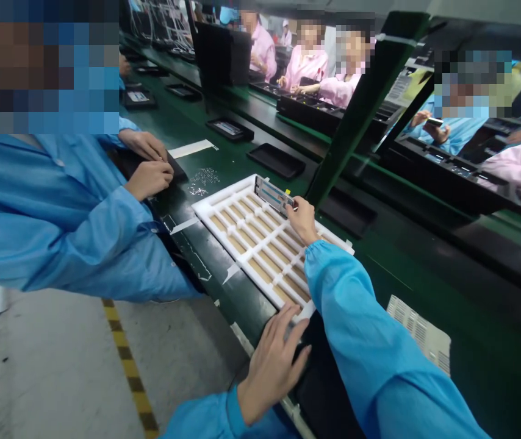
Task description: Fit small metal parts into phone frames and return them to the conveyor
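A white slotted tray (242,259) with tan slot bottoms lies on the green bench. At its far edge my right hand (302,218) pinches the right end of a thin, flat silver device part (270,195), which stands on edge over the tray's far slots. A small yellow tab sticks up from the part beside my fingers. My left hand (276,360) rests at the tray's near corner with its fingers spread, holding nothing.
Black trays (276,160) lie beyond on the green bench (379,274). Small screws (203,180) are scattered left of the white tray. A person in blue works at the left. A green post (361,116) slants up behind; a label sheet (420,332) lies right.
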Tool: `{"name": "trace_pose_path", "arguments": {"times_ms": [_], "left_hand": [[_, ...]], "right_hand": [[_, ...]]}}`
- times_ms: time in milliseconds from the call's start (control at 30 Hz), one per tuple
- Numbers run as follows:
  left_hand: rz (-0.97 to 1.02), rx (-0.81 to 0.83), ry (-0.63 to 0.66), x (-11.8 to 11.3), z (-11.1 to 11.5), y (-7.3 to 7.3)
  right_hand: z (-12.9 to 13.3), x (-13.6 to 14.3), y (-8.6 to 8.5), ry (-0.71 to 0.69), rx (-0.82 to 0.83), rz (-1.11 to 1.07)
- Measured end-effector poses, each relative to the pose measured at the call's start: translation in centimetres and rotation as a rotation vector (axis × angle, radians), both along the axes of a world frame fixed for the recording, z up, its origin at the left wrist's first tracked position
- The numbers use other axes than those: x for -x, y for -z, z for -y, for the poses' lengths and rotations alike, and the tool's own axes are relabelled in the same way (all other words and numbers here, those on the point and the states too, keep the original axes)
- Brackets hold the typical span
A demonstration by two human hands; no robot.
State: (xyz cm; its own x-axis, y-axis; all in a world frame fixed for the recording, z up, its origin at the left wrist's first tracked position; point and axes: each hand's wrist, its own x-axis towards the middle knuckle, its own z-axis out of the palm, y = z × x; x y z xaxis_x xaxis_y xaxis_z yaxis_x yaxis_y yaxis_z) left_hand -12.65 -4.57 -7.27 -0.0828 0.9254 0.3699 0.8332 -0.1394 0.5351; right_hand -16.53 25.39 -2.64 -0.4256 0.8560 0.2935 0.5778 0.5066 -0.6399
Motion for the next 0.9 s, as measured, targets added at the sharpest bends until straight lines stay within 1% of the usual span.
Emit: {"name": "trace_pose_path", "arguments": {"times_ms": [133,233,300,367,467,533,567,633,667,700,767,833,900], "left_hand": [[-0.027,-0.007,0.006,0.0,0.1,0.6],[-0.039,-0.004,0.005,-0.1,0.2,0.8],[-0.052,-0.008,0.0,-0.1,0.2,0.9],[-0.064,-0.022,-0.006,0.0,0.2,1.0],[-0.075,-0.044,-0.016,0.1,0.1,0.9],[-0.078,-0.063,-0.028,-0.1,0.0,0.5],[-0.076,-0.072,-0.029,-0.3,-0.1,0.2],[-0.059,-0.086,-0.002,-1.3,-0.2,-0.7],[-0.047,-0.09,0.037,-2.0,-0.2,-1.4],[-0.036,-0.096,0.094,-2.9,-0.3,-2.1],[-0.021,-0.104,0.257,-4.8,-0.6,-3.6],[-0.017,-0.09,0.444,-6.7,-0.9,-5.0],[-0.016,-0.046,0.616,-8.5,-1.5,-5.9]], "right_hand": [[0.0,1.0,1.1,-0.025,0.033,0.001],[0.5,0.5,1.1,-0.059,0.037,-0.038],[0.9,-0.4,0.6,-0.079,0.031,-0.061],[1.5,-1.9,-0.3,-0.085,0.026,-0.072],[3.6,-5.9,-2.4,-0.092,0.008,-0.067],[6.2,-10.1,-4.1,-0.104,-0.009,-0.052],[7.9,-12.7,-5.0,-0.108,-0.014,-0.039],[11.9,-19.0,-6.4,-0.09,-0.016,0.0],[14.0,-22.5,-6.8,-0.04,-0.014,0.03],[16.2,-26.2,-7.1,0.054,-0.015,0.105],[20.4,-33.6,-6.9,0.292,-0.056,0.221],[24.1,-40.7,-6.1,0.558,-0.129,0.313],[26.9,-46.9,-5.0,0.834,-0.182,0.384]]}}
